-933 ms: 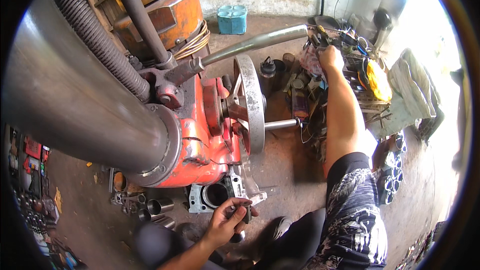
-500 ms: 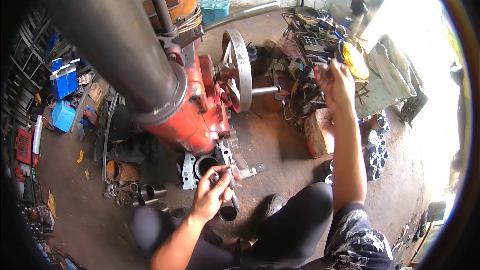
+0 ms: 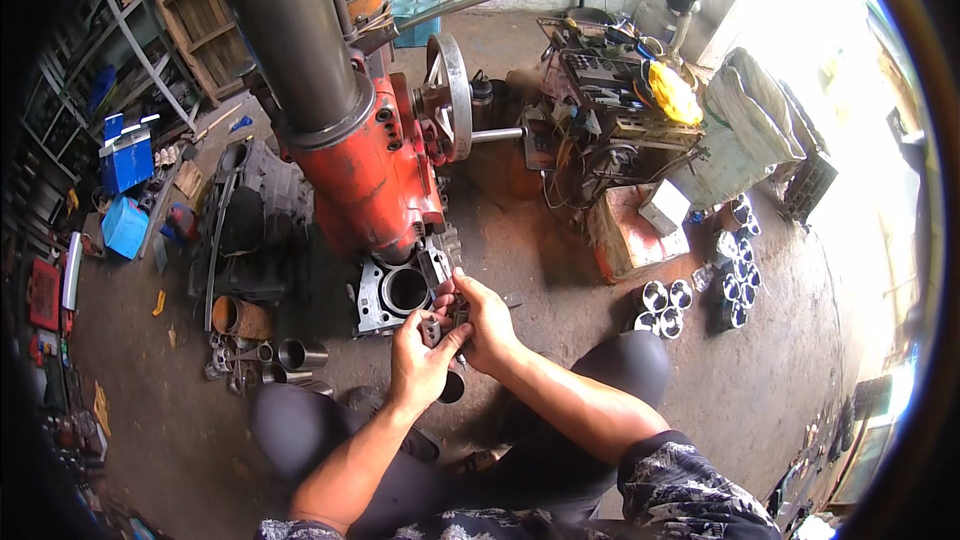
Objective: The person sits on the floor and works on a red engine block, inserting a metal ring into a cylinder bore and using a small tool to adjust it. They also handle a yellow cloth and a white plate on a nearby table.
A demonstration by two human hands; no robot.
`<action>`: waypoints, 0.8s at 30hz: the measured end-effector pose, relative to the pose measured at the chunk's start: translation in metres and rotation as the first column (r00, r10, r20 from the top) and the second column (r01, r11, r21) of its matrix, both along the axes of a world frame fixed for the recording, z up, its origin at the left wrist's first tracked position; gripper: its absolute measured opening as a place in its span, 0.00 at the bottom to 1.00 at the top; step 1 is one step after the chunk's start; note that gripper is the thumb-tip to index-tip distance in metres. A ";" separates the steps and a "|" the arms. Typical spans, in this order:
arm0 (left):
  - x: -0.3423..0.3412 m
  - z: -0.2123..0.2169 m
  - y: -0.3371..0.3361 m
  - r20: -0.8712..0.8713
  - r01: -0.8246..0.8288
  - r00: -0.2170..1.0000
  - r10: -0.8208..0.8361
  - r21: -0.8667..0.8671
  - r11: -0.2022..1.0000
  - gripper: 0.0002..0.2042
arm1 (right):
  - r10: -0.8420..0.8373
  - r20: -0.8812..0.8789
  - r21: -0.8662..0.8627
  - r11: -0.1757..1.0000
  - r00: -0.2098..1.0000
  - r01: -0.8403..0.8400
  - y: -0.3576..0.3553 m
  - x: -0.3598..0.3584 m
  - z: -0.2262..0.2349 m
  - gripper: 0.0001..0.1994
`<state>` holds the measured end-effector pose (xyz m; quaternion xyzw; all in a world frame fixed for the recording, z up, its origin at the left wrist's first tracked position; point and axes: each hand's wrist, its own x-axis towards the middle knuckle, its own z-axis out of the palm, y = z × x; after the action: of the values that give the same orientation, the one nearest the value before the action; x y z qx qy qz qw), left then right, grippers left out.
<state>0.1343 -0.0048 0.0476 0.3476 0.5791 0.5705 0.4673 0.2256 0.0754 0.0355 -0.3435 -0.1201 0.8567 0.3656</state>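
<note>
My left hand [image 3: 420, 360] grips a small grey cylindrical metal part [image 3: 431, 331] with fingers and thumb. Against it, my right hand [image 3: 485, 325] has its fingers closed; whatever lies in them is mostly hidden. Both hands meet above my lap, just in front of an engine block [image 3: 372, 312] with a round open bore. Over the block's far side stands a red machine [image 3: 375, 175] with a thick dark steel column [image 3: 290, 30] and a grey handwheel [image 3: 457, 100]. A dark metal sleeve [image 3: 452, 388] is partly visible below my hands.
Right of the machine, a rack [image 3: 610, 65] carries tools and a yellow cloth [image 3: 672, 95]. A worn box [image 3: 630, 240] and several shiny cylinders [image 3: 660, 310] are on the floor. To the left lie a dark metal casing [image 3: 265, 200], a rusty sleeve [image 3: 240, 318] and connecting rods [image 3: 235, 360].
My right hand has come back from the tool rack to meet my left hand at the metal part. The view has shifted, and my left hand stays near the engine block.
</note>
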 end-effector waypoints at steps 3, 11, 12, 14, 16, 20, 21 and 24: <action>0.002 0.001 -0.004 -0.122 -0.019 0.992 0.025 0.050 0.999 0.10 | -0.057 -0.019 -0.029 0.998 0.998 0.056 -0.004 -0.004 0.000 0.12; -0.018 0.012 -0.002 0.208 0.071 0.974 -0.089 0.093 0.993 0.21 | -0.071 0.108 0.093 0.994 0.992 0.061 0.015 0.005 0.025 0.10; -0.025 0.011 0.002 0.317 0.050 0.946 -0.063 0.050 0.998 0.24 | -0.050 0.107 0.156 0.987 0.993 0.033 0.013 0.007 0.029 0.08; -0.039 0.009 0.012 0.409 0.029 0.912 -0.012 -0.037 0.999 0.33 | 0.002 0.149 0.291 0.956 0.989 -0.045 0.009 0.013 0.036 0.14; -0.048 0.003 0.021 0.537 0.034 0.843 -0.028 -0.001 0.999 0.30 | 0.119 0.216 0.352 0.916 0.969 -0.191 0.006 0.020 0.041 0.24; -0.058 -0.004 0.027 0.695 0.025 0.719 0.014 -0.046 0.999 0.25 | 0.253 0.245 0.400 0.853 0.936 -0.336 0.000 0.024 0.046 0.20; -0.057 -0.004 0.027 0.714 0.025 0.700 0.015 -0.045 0.999 0.24 | 0.258 0.211 0.430 0.842 0.943 -0.326 -0.003 0.025 0.046 0.19; -0.055 -0.003 0.027 0.717 0.010 0.695 0.059 -0.092 0.996 0.22 | 0.261 0.309 0.474 0.791 0.914 -0.386 -0.009 0.024 0.046 0.19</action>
<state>0.0793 0.0221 0.0445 0.0684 0.3798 0.6408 0.6636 0.2499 0.0661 0.0813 -0.3000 -0.4482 0.7956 0.2760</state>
